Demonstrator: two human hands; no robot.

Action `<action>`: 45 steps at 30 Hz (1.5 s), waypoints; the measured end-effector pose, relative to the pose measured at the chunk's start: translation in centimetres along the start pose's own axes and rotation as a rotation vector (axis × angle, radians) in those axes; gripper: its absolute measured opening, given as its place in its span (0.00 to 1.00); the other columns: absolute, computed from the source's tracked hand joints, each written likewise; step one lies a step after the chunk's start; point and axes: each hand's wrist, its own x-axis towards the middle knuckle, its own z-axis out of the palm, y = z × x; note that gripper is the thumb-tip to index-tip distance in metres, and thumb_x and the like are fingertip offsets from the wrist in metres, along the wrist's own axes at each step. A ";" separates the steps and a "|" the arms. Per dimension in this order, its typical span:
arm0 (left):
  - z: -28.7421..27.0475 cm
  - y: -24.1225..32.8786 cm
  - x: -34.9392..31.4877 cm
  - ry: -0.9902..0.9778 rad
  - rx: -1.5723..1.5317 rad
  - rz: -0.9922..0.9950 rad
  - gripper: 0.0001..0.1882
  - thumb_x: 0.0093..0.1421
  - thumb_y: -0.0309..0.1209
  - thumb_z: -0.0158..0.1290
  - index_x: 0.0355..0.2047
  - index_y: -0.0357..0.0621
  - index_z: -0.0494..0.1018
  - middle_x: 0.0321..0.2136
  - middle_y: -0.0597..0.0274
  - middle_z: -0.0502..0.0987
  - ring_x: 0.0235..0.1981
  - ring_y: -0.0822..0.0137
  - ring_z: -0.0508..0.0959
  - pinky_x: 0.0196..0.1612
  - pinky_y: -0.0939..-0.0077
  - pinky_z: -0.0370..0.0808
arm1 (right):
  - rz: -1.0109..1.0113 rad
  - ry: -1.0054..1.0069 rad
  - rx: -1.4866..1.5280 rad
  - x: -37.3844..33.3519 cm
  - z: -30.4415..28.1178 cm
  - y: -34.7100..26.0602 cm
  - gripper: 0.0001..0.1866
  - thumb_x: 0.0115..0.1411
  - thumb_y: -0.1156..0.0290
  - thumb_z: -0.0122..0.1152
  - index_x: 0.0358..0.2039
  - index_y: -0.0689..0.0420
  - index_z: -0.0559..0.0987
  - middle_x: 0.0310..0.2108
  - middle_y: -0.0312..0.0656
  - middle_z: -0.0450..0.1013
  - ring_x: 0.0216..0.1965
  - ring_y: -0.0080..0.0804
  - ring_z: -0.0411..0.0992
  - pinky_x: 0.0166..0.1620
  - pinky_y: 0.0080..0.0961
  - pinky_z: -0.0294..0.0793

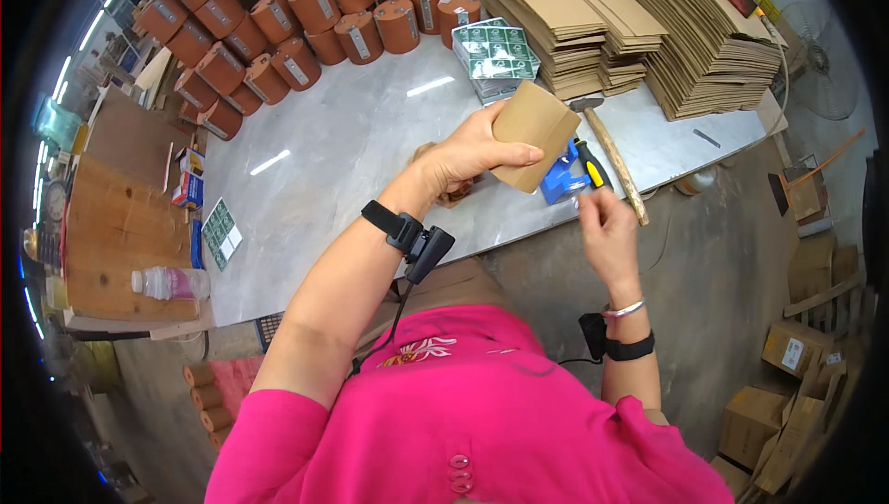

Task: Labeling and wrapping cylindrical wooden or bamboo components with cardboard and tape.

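My left hand (482,146) grips a small brown cardboard box (537,136) above the front edge of the table, its thumb across the near face. Under that hand, a brownish thing (454,191) is mostly hidden. My right hand (609,231) is off the table's front edge with fingers pinched together; a faint clear bit shows at the fingertips, too small to name. Just beyond it sits a blue tape dispenser (562,178). Beside the dispenser lie a black-and-yellow screwdriver (591,164) and a wooden-handled hammer (616,157).
Reddish-brown cylinders (361,38) are stacked at the back left of the grey table (315,189). Flat cardboard stacks (565,27) fill the back right, next to green-and-white label sheets (497,48). A plastic bottle (171,283) lies at left. Cartons (792,346) stand on the floor at right.
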 end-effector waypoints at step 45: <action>0.9 -12.7 -51.9 1.398 -1.121 0.729 0.37 0.58 0.52 0.55 0.62 0.46 0.64 0.54 0.51 0.73 0.54 0.49 0.73 0.58 0.44 0.69 | -0.731 -1.220 0.379 -7.8 19.4 -20.3 0.28 0.60 0.80 0.60 0.61 0.67 0.68 0.48 0.53 0.77 0.37 0.29 0.78 0.45 0.27 0.76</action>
